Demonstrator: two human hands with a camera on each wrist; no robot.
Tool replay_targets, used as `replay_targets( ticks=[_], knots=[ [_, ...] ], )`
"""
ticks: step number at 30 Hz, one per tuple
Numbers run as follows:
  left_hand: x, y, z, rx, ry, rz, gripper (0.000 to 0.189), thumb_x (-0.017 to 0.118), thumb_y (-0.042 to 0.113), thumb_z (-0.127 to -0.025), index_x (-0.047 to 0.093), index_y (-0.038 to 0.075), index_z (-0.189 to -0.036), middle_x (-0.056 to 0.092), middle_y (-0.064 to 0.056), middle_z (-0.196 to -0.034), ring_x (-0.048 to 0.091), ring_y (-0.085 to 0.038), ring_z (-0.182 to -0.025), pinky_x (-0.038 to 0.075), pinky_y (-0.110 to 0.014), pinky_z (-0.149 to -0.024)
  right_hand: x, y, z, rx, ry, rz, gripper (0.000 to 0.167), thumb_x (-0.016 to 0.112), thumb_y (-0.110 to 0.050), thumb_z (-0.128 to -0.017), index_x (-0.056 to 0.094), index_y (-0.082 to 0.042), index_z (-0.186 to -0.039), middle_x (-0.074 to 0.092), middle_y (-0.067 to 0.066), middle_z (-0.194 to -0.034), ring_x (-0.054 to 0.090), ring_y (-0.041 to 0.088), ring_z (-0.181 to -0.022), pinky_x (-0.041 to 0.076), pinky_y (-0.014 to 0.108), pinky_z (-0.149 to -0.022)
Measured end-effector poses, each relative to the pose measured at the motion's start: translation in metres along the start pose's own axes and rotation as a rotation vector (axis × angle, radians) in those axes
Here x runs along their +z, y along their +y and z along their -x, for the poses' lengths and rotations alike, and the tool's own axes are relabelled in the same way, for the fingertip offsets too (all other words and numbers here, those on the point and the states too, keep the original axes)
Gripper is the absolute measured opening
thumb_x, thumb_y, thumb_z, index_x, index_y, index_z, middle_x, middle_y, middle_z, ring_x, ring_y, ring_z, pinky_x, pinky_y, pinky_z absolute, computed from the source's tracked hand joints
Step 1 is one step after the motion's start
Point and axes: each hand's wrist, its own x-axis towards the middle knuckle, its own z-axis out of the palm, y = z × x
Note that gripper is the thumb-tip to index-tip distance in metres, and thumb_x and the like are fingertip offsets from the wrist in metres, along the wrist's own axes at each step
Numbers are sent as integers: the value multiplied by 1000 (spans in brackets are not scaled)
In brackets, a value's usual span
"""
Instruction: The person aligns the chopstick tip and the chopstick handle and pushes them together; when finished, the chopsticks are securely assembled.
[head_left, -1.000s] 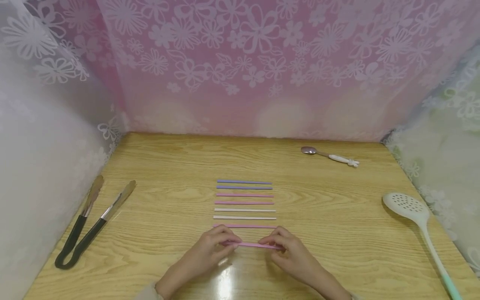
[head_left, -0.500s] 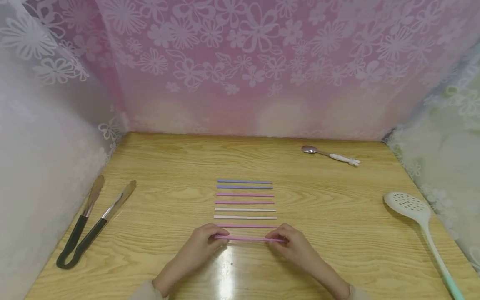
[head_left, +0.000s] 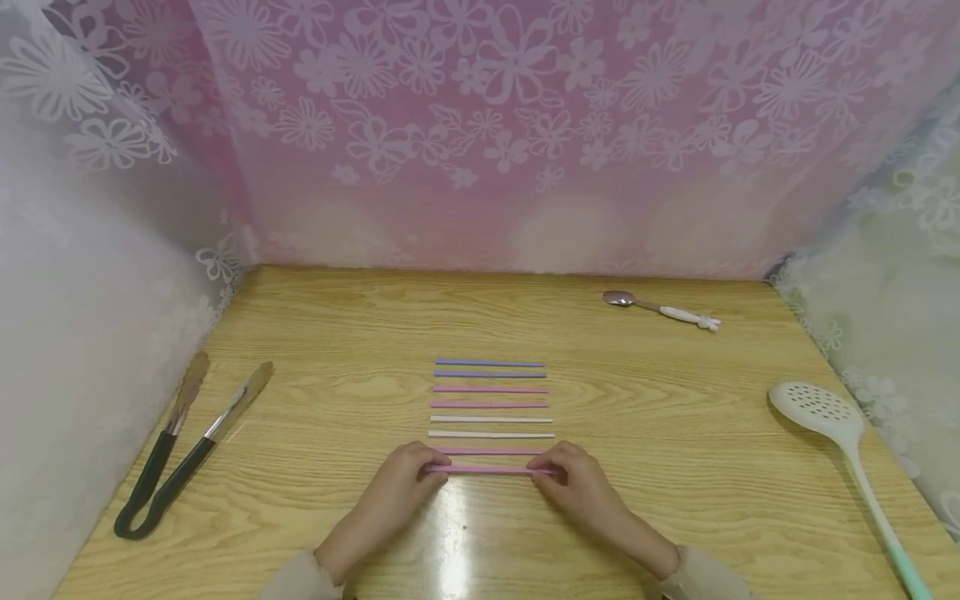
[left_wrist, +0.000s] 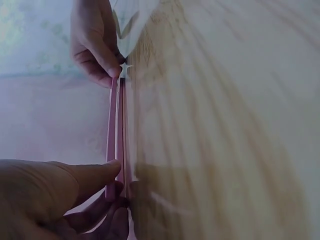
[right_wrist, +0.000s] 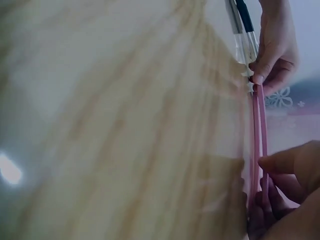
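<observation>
A pink chopstick [head_left: 487, 470] runs level between my two hands at the near end of a row of chopsticks. My left hand [head_left: 401, 483] pinches its left end between thumb and fingers, and my right hand [head_left: 581, 483] pinches its right end. In the left wrist view the held chopstick [left_wrist: 111, 130] is slightly off the wooden table. Just beyond it lies another pink chopstick [head_left: 487, 452], parallel. Farther off come two white chopsticks [head_left: 491, 435], two pink chopsticks [head_left: 491, 406] and two blue chopsticks [head_left: 491, 374], all side by side with small gaps.
Black-handled tongs [head_left: 176, 450] lie spread at the left of the wooden table [head_left: 337, 333]. A spoon [head_left: 660, 310] with a white handle lies at the back right. At the right edge is a slotted spoon [head_left: 821, 412]. Flowered curtains [head_left: 487, 167] hang around the table.
Both hands have moved away from the body with the pink chopstick, closer to the row. The left hand has slid outward to the chopstick's left end. The chopstick, tilted before, is now parallel to the others.
</observation>
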Motion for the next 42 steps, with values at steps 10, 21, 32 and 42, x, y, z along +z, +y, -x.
replay_targets(
  ticks=[10,21,32,42],
  knots=[
    [1,-5,-2,-41,29,6,10,69,7,-84,71,4,-94,63,-1,-87,54,-11,-77,49,-19,-67,4,-4,-2,94,56,12,10,71,-1,-82,72,-9,-87,61,-2,-88,52,13,-86,50,19,-73],
    [2,-4,-4,-31,38,24,9,68,2,-84,70,0,-93,63,-3,-86,55,-12,-75,49,-19,-65,5,-8,-2,128,67,17,13,70,4,-81,71,-8,-87,59,0,-90,50,15,-90,51,17,-74],
    [3,-6,-4,-49,32,28,9,68,1,-83,70,0,-93,63,-5,-87,57,-13,-77,51,-19,-67,6,-5,-2,125,71,49,13,72,1,-80,71,-10,-87,60,-2,-89,51,13,-89,49,23,-75],
    [-10,-7,1,-106,73,27,11,66,10,-88,70,6,-98,65,-2,-92,57,-12,-81,51,-22,-70,-9,-7,2,131,78,-44,8,70,-3,-83,71,-7,-90,61,0,-90,59,15,-87,54,25,-77]
  ],
)
